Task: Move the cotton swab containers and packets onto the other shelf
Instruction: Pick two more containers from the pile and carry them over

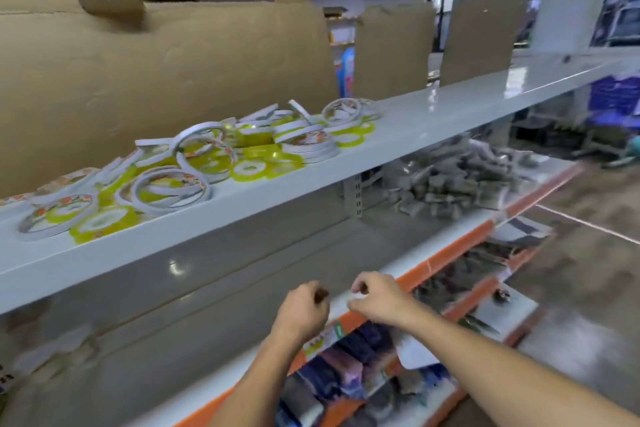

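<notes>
Cotton swab containers indistinguishable; 2 hands (304, 308) (375, 298) curled over orange-edged shelf (450, 263)

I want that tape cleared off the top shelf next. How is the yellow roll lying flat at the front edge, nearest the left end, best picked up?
Take the yellow roll by its outer rim, coming down from above and the aisle side. It lies flat at the shelf lip, so thumb and fingers can pinch across its ring; other rolls crowd it behind.
</notes>
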Demonstrator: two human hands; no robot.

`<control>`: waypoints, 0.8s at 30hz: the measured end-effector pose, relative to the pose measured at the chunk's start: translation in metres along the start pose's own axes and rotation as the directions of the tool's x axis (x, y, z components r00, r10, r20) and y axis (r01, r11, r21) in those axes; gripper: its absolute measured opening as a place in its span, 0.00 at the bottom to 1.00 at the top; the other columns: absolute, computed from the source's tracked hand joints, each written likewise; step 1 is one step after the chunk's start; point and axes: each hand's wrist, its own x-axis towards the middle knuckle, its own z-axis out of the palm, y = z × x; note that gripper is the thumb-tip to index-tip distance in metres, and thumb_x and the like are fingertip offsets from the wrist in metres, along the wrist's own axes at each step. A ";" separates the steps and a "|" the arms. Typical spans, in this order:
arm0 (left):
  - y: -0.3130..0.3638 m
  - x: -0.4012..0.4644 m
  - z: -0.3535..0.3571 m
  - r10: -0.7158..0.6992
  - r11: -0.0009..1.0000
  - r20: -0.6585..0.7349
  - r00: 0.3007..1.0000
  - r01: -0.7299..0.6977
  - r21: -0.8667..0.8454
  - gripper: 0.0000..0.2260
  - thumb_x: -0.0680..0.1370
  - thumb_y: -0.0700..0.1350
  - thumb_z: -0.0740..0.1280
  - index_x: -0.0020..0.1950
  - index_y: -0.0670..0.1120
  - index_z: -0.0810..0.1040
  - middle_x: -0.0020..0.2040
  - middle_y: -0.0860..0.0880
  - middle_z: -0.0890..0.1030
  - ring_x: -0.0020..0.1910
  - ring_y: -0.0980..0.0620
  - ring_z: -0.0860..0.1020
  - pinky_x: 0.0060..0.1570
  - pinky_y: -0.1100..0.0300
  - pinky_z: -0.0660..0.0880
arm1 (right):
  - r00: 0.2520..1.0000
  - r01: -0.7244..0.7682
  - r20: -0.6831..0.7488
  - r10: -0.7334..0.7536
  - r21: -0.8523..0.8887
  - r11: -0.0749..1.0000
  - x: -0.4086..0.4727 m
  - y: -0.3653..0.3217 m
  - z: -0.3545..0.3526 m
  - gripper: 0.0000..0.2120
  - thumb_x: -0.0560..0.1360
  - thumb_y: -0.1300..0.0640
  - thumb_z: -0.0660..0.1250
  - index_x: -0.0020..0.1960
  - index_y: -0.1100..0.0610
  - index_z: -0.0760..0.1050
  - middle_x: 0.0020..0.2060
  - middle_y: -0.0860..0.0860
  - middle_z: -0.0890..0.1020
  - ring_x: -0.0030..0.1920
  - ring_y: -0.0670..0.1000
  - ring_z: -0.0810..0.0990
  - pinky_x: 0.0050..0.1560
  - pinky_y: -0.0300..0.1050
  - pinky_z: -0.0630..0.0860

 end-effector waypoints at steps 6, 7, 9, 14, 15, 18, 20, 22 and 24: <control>0.096 0.035 0.050 0.118 0.993 0.123 0.985 -0.116 -0.020 0.15 0.78 0.44 0.63 0.64 0.47 0.79 0.60 0.49 0.83 0.59 0.50 0.79 0.58 0.60 0.74 | 0.981 -0.145 -0.121 0.153 0.070 0.987 -0.009 0.093 -0.083 0.08 0.72 0.54 0.72 0.49 0.53 0.78 0.47 0.51 0.82 0.51 0.52 0.81 0.49 0.45 0.76; 0.112 0.041 0.060 0.137 0.991 0.138 0.981 -0.135 -0.023 0.15 0.78 0.44 0.63 0.63 0.47 0.79 0.59 0.48 0.83 0.59 0.50 0.80 0.56 0.61 0.73 | 0.976 -0.164 -0.133 0.171 0.067 0.984 -0.009 0.108 -0.096 0.07 0.72 0.53 0.72 0.48 0.53 0.78 0.46 0.51 0.82 0.50 0.52 0.81 0.47 0.45 0.75; 0.147 0.053 0.080 0.167 0.986 0.166 0.972 -0.166 -0.026 0.14 0.78 0.45 0.64 0.63 0.47 0.79 0.58 0.48 0.83 0.58 0.50 0.80 0.53 0.62 0.73 | 0.968 -0.200 -0.142 0.207 0.061 0.978 -0.008 0.141 -0.123 0.08 0.72 0.52 0.72 0.50 0.54 0.79 0.45 0.50 0.81 0.49 0.51 0.81 0.45 0.44 0.74; 0.234 0.087 0.124 0.237 0.970 0.213 0.948 -0.242 -0.004 0.12 0.78 0.45 0.65 0.60 0.46 0.80 0.55 0.46 0.85 0.54 0.47 0.82 0.50 0.59 0.75 | 0.958 -0.238 -0.146 0.245 0.065 0.969 0.006 0.215 -0.182 0.12 0.72 0.52 0.72 0.53 0.57 0.79 0.49 0.53 0.83 0.51 0.53 0.81 0.52 0.48 0.77; 0.251 0.095 0.132 0.250 0.967 0.215 0.944 -0.255 -0.007 0.11 0.78 0.45 0.65 0.59 0.45 0.79 0.54 0.45 0.85 0.53 0.46 0.83 0.49 0.58 0.76 | 0.959 -0.240 -0.140 0.248 0.071 0.968 0.010 0.229 -0.194 0.11 0.73 0.52 0.72 0.52 0.56 0.79 0.49 0.53 0.83 0.50 0.53 0.82 0.51 0.48 0.78; 0.298 0.120 0.153 0.275 0.961 0.195 0.942 -0.278 -0.012 0.11 0.79 0.45 0.65 0.60 0.45 0.79 0.54 0.44 0.84 0.52 0.45 0.83 0.50 0.54 0.79 | 0.960 -0.228 -0.145 0.239 0.088 0.970 0.022 0.267 -0.228 0.07 0.73 0.53 0.72 0.46 0.55 0.77 0.40 0.51 0.79 0.39 0.51 0.78 0.39 0.46 0.73; 0.323 0.137 0.166 0.279 0.959 0.181 0.943 -0.283 -0.009 0.12 0.79 0.45 0.65 0.62 0.45 0.79 0.56 0.44 0.84 0.54 0.45 0.82 0.53 0.54 0.78 | 0.960 -0.223 -0.154 0.233 0.081 0.972 0.030 0.288 -0.247 0.05 0.72 0.55 0.71 0.42 0.55 0.77 0.37 0.53 0.75 0.37 0.52 0.75 0.37 0.45 0.67; 0.344 0.151 0.177 0.279 0.960 0.168 0.945 -0.281 -0.011 0.12 0.79 0.46 0.65 0.60 0.45 0.79 0.54 0.44 0.84 0.52 0.45 0.83 0.51 0.55 0.78 | 0.956 -0.242 -0.148 0.252 0.082 0.967 0.037 0.308 -0.262 0.08 0.72 0.57 0.70 0.42 0.62 0.77 0.37 0.58 0.73 0.40 0.60 0.79 0.38 0.44 0.65; 0.363 0.165 0.187 0.280 0.959 0.165 0.946 -0.284 -0.002 0.12 0.79 0.47 0.65 0.60 0.46 0.80 0.54 0.44 0.84 0.50 0.45 0.83 0.49 0.55 0.78 | 0.946 -0.263 -0.164 0.279 0.109 0.958 0.046 0.327 -0.275 0.13 0.72 0.58 0.71 0.48 0.69 0.78 0.41 0.66 0.76 0.49 0.66 0.80 0.38 0.43 0.64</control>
